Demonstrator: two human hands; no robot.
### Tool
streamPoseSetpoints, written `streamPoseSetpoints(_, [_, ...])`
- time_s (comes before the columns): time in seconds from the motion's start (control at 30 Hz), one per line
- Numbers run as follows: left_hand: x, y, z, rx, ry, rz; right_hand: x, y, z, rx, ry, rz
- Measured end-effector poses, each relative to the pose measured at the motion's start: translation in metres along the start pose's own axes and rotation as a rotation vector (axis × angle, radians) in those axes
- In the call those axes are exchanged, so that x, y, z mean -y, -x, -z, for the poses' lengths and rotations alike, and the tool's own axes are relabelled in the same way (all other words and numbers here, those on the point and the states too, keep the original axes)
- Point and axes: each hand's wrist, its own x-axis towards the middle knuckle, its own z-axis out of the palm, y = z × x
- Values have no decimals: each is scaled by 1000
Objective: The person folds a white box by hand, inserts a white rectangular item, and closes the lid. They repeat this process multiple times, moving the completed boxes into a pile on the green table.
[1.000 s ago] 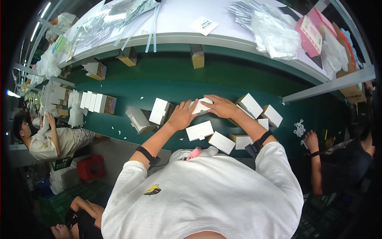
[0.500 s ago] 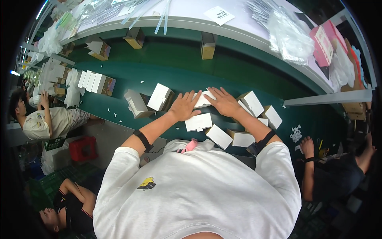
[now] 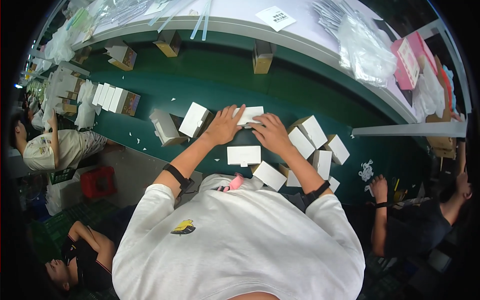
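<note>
A small white cardboard box (image 3: 249,115) lies on the green table between my two hands, its flap edge facing me. My left hand (image 3: 223,126) grips its left end, fingers over the top. At the near right corner, my right hand (image 3: 270,133) presses with bent fingers on the flap edge. Just in front of me rests another closed white box (image 3: 244,155). To the left stand a white-topped box (image 3: 195,119) and a box with raised flaps (image 3: 166,128). Several closed boxes cluster beside my right forearm, one of them a tilted white box (image 3: 309,131).
A row of white-topped boxes (image 3: 116,100) stands at the left. Above the far side runs a white shelf (image 3: 225,24) with plastic bags (image 3: 367,50). A metal bar (image 3: 407,129) crosses at right. Co-workers are on both sides; one person's hand (image 3: 379,189) is near white scraps (image 3: 366,171).
My right hand has gone from lying flat on the box to bent fingers at its near edge. The left hand has closed more around the left end. The view has shifted slightly.
</note>
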Motion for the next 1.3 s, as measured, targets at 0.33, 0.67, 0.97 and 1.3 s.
streamPoseSetpoints(0.33, [-13,3,1,4,164,105,-8,5,17,147,45,144])
streamPoseSetpoints(0.67, [-19,-6,-12,-95,347,226,-44,15,-23,5,149,63])
streamPoseSetpoints(0.97, [-14,-1,-14,-84,321,153,-34,23,-7,193,431,142])
streamPoseSetpoints(1.3, [-22,-10,-42,-263,477,294,-11,2,7,159,248,5])
